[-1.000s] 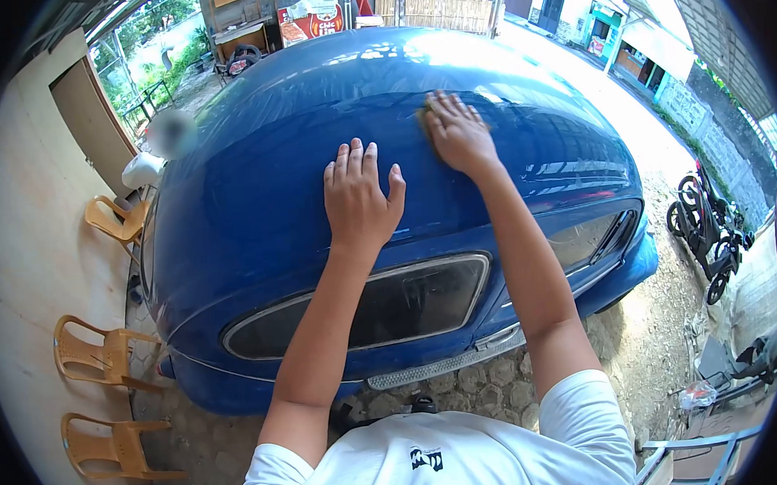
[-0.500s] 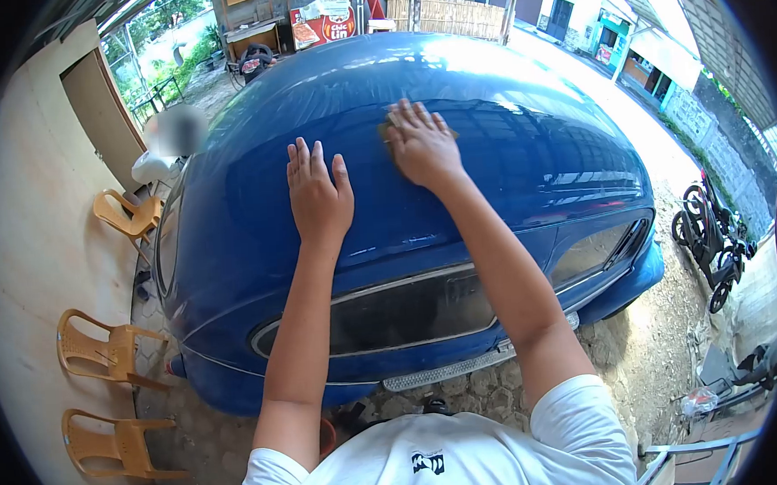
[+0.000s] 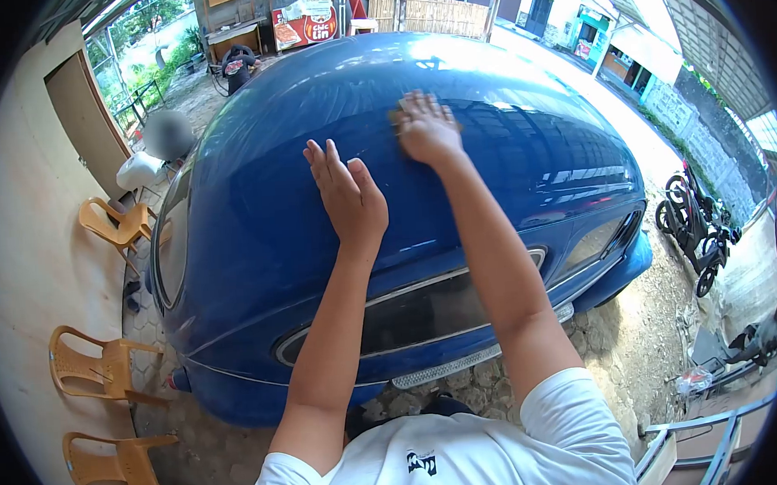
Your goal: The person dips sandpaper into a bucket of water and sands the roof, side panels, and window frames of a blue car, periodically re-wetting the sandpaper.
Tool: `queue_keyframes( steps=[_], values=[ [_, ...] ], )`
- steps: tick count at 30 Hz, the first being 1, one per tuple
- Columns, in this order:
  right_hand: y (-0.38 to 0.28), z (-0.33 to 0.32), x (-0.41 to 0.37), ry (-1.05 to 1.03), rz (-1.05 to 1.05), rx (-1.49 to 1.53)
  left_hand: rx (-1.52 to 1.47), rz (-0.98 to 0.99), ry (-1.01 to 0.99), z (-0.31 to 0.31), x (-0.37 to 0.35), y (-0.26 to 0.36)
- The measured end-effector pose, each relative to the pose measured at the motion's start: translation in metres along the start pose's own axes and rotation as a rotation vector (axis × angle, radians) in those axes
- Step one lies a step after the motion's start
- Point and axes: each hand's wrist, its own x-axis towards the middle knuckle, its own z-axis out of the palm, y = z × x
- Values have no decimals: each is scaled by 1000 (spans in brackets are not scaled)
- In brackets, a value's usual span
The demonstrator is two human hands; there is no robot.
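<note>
A glossy blue car point(image 3: 273, 222) with a rounded roof fills the middle of the view. My right hand point(image 3: 429, 131) lies on the roof, pressing a brownish cloth or pad point(image 3: 395, 119) that peeks out at its left edge. To the left and slightly lower, my left hand point(image 3: 347, 192) is over the roof with its fingers extended and nothing in it; its edge seems to be at the paint, though contact is hard to tell. Below both forearms runs the car's dark side window point(image 3: 419, 315).
Yellow plastic chairs point(image 3: 105, 367) line the wall at left. Motorcycles point(image 3: 697, 226) are parked at right, above a metal frame point(image 3: 723, 427). Near the top left a person point(image 3: 239, 68) crouches, and another person, blurred, is beside the car's left end. A red sign point(image 3: 305, 25) is behind the car.
My left hand has moved right and down and turned onto its side. My right hand, with the pad, has shifted slightly right and up. The view has shifted a little.
</note>
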Motion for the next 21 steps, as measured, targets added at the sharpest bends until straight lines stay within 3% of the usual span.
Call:
queue_keyframes(
  steps=[2, 6, 9, 11, 14, 16, 18, 19, 21],
  values=[
    [49, -14, 2, 70, 307, 5, 14, 1, -49, -2, -1, 3],
    [33, -12, 3, 131, 456, 34, 62, 33, -83, -1, 1, 4],
    [-27, 7, -21, 98, 49, -17, 74, 43, -42, 3, 5, 2],
    [-26, 11, -47, 114, -179, -9, 75, 47, -11, 4, 4, 0],
    [26, -4, -73, 138, -167, 85, 132, 58, -91, -1, 3, -1],
    [111, -1, -71, 248, 94, -21, 177, 60, -114, -2, 2, 0],
    [186, -25, -89, 223, 262, 72, 193, 75, -148, -2, 0, 7],
    [209, -32, -98, 227, 158, 195, 136, 86, -109, -1, -2, 14],
    [229, -31, -103, 229, 185, 452, 142, 39, -164, 7, -10, 31]
  ],
)
